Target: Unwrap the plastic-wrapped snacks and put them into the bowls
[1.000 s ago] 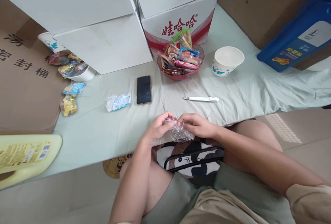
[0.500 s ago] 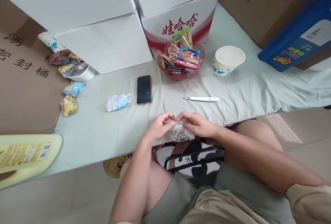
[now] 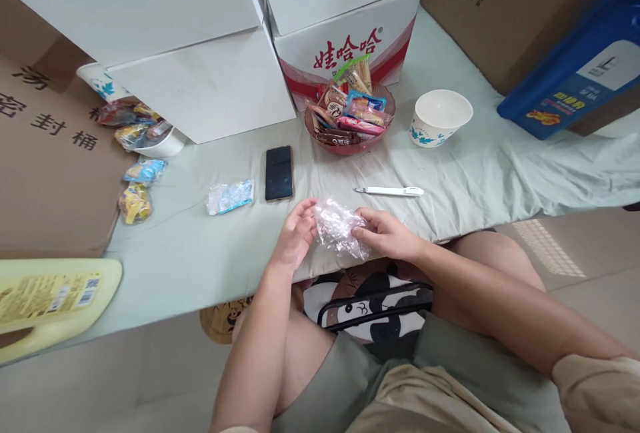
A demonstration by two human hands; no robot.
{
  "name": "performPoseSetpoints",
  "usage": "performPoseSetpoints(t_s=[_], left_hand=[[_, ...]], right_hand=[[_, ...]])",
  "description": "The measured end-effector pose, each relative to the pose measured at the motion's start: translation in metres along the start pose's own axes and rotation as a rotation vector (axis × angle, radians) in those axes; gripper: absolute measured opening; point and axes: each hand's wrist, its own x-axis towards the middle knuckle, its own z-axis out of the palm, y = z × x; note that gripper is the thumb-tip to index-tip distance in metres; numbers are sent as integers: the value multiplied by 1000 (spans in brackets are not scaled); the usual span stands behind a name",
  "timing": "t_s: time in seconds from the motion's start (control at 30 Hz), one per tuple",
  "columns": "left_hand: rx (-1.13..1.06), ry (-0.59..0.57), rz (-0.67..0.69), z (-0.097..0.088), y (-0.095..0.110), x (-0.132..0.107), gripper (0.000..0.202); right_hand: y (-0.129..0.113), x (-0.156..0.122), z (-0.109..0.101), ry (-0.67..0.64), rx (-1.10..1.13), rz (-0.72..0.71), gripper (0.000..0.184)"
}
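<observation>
A crumpled clear plastic wrapper [image 3: 336, 226] is held up just above the front edge of the cloth-covered surface [image 3: 200, 246]. My right hand [image 3: 387, 236] pinches its right side with closed fingers. My left hand [image 3: 297, 236] rests against its left side, fingers loosely curled around it. Whatever is inside the wrapper cannot be made out.
A black phone [image 3: 279, 172], a small blue-white packet [image 3: 230, 196] and a white pen [image 3: 390, 191] lie beyond my hands. Further back stand a red bowl of snacks [image 3: 349, 120], a white paper bowl [image 3: 440, 117], white boxes [image 3: 200, 80], loose snack packets [image 3: 135, 173] and a yellow bottle [image 3: 50, 296].
Both hands have lifted the wrapper a little away from me and spread it open; my left fingers have loosened from a pinch to a looser hold.
</observation>
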Motion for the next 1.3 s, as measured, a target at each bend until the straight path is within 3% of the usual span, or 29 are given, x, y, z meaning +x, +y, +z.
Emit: performPoseSetpoints(t_s=[0.1, 0.23, 0.4, 0.5, 0.67, 0.8, 0.87, 0.97, 1.03, 1.1, 1.2, 1.3], left_hand=[[66, -160, -84, 6, -5, -1, 66], [286, -35, -37, 10, -9, 2, 34], [388, -37, 0, 8, -6, 3, 25], [291, -17, -1, 9, -4, 1, 26], [-33, -54, 45, 11, 4, 0, 28], [-66, -122, 45, 14, 7, 5, 36], [28, -98, 46, 16, 5, 8, 42], [234, -28, 78, 17, 0, 13, 30], [305, 36, 116, 16, -3, 16, 28], [358, 167, 203, 16, -3, 20, 32], [467, 343, 329, 20, -3, 23, 27], [480, 215, 293, 31, -8, 22, 37]], right_hand=[[3, 2, 1, 33, 34, -41, 21], [5, 2, -1, -48, 9, -33, 24], [1, 0, -3, -22, 0, 13, 34], [-4, -1, -1, -2, 100, -28, 43], [-5, -1, -5, -2, 343, -61, 19], [2, 2, -15, -29, 465, -54, 39], [5, 4, -19, -17, 379, -41, 44], [7, 5, -23, 12, 210, -30, 26], [7, 7, -24, 81, 117, -60, 33], [7, 9, -27, 210, -17, -91, 46], [7, 13, -30, 335, -196, -126, 28], [7, 16, -32, 262, -156, -241, 6]])
